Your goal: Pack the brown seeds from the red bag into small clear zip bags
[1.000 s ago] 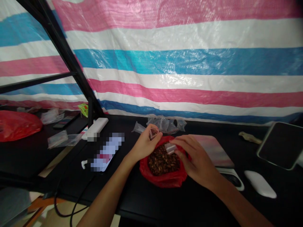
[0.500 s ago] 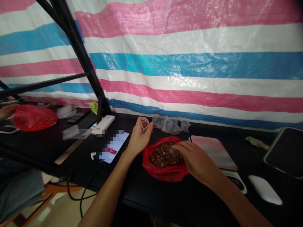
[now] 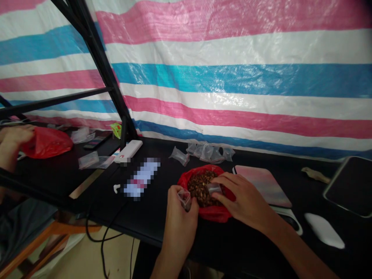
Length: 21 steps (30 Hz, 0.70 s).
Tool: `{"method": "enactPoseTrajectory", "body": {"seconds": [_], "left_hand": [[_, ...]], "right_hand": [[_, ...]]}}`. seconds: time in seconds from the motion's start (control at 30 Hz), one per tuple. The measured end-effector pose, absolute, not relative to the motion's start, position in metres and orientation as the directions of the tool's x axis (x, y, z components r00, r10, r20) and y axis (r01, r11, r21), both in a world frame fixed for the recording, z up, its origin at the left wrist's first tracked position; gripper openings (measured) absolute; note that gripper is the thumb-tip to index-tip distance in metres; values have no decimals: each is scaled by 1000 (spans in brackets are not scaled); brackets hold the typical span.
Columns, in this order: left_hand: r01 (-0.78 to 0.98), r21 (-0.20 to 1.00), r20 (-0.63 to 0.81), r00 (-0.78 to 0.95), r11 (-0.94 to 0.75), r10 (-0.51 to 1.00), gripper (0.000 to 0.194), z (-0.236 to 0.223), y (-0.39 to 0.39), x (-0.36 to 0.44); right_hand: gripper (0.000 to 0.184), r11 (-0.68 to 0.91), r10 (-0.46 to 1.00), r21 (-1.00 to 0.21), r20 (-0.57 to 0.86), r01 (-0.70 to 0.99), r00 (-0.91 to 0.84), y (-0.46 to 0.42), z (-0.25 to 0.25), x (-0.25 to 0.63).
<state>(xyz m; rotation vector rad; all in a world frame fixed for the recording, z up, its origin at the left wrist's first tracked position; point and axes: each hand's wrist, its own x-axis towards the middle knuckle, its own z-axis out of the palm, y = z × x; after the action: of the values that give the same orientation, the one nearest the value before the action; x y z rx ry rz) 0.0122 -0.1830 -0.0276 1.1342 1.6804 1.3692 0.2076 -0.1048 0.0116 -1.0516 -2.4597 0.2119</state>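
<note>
My left hand [image 3: 179,221] is at the front edge of the red plastic bag [image 3: 213,214], shut on a small clear plastic bag [image 3: 184,199]. A heap of brown seed-like pieces [image 3: 200,188] fills the open red bag. My right hand [image 3: 242,197] reaches over the bag's right rim, its fingertips pinching another small clear bag [image 3: 214,189] against the heap.
Several loose clear bags [image 3: 207,153] lie at the back of the black table [image 3: 157,228]. A blurred phone [image 3: 142,177], white power bank [image 3: 128,151], pink pad [image 3: 261,185] and white mouse [image 3: 324,230] are nearby. Another person's hand [image 3: 16,136] touches a second red bag [image 3: 48,142].
My left hand has come down and forward with its small bag, to the front of the red bag. The other person's hand has moved onto the far red bag.
</note>
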Motion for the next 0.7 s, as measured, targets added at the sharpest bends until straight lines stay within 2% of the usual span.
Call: {"method": "enactPoseTrajectory", "body": {"seconds": [0.13, 0.23, 0.3, 0.43, 0.57, 0.7], "left_hand": [[-94, 996, -42, -431, 1, 901, 27, -19, -176, 24], [-235, 972, -74, -428, -32, 901, 29, -18, -179, 29], [-221, 974, -64, -451, -42, 890, 28, -19, -183, 29], [-55, 998, -28, -451, 3, 892, 26, -21, -185, 19], [96, 993, -40, -274, 69, 961, 23, -22, -176, 6], [142, 990, 19, -258, 18, 966, 20, -21, -168, 3]], "right_hand": [[22, 696, 715, -351, 252, 627, -652, -107, 14, 205], [23, 675, 737, -314, 243, 668, -630, -104, 9, 204], [25, 653, 756, -262, 274, 710, -594, -101, 3, 206], [31, 639, 758, -195, 322, 744, -567, -96, -3, 214], [36, 666, 741, -208, 298, 717, -602, -97, 0, 219], [36, 657, 753, -263, 270, 706, -600, -100, 3, 216]]}}
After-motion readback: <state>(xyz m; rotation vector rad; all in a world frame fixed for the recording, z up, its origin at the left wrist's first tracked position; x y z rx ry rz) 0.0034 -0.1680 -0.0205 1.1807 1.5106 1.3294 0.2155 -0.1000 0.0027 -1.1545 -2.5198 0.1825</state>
